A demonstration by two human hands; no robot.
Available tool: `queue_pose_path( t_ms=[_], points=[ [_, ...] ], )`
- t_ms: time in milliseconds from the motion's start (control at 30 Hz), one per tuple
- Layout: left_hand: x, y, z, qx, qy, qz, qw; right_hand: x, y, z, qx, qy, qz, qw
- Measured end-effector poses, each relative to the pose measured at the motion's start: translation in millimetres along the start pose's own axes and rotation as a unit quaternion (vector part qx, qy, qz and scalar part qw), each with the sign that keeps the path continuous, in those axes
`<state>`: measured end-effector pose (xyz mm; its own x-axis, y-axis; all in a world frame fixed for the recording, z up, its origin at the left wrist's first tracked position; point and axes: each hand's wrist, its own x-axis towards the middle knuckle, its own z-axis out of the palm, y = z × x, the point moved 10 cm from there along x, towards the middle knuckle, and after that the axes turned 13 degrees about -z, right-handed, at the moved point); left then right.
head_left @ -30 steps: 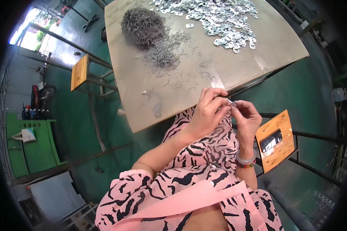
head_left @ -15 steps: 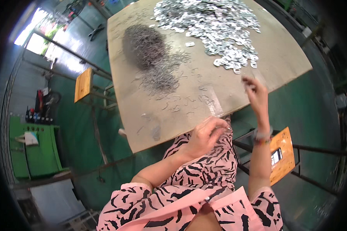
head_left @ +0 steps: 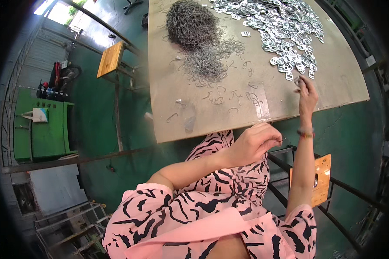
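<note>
My left hand point(head_left: 256, 143) is closed in a pinch in front of the table's near edge, over my lap. A thin bent wire hook point(head_left: 282, 139) sticks out from its fingertips. At the near end of the pile of flat silver metal buckles point(head_left: 285, 43), my right hand point(head_left: 308, 94) pinches one buckle point(head_left: 297, 80) between thumb and fingers. To the left on the table lies a dark heap of wire hooks point(head_left: 192, 23), with a looser grey spread of them on its near side. Several single hooks point(head_left: 216, 95) lie scattered between the heap and the table's edge.
The brown tabletop point(head_left: 168, 95) carries a strip of clear tape point(head_left: 263, 108) and a scrap of clear plastic point(head_left: 189, 124). A wooden stool point(head_left: 322, 179) stands at the right with a phone on it. Another stool point(head_left: 110, 59) and a green cabinet point(head_left: 43, 129) are to the left.
The view has shifted, so the table and piles sit farther right. My right hand has reached the near edge of the buckle pile and holds a buckle. My left hand stays by the table's edge.
</note>
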<state>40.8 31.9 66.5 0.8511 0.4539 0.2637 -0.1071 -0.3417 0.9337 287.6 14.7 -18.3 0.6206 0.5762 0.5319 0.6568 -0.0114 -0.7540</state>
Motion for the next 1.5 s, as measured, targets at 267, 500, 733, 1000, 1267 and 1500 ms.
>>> queue_pose_path(
  t_ms=[267, 500, 733, 1000, 1267, 1500],
  points=[
    [12, -2, -3, -0.015, 0.016, -0.001, 1.000, -87, -117, -18, 0.260, 0.024, 0.183, 0.948],
    [18, 16, -5, 0.002, 0.019, 0.047, 0.999, -93, -163, -45, 0.166, 0.070, 0.100, 0.979],
    [7, 3, -8, 0.095, 0.038, 0.064, 0.993, -99, -148, -33, 0.282, 0.097, 0.129, 0.946],
    [64, -89, -103, 0.276, 0.145, -0.059, 0.948, -115, -129, -15, 0.338, 0.085, 0.190, 0.918],
    [128, -171, -134, 0.498, 0.054, -0.098, 0.860, -117, -125, -22, 0.322, 0.065, 0.188, 0.926],
    [121, -172, -110, 0.574, 0.070, -0.025, 0.816, -127, -131, -28, 0.324, 0.081, 0.192, 0.923]
  ],
)
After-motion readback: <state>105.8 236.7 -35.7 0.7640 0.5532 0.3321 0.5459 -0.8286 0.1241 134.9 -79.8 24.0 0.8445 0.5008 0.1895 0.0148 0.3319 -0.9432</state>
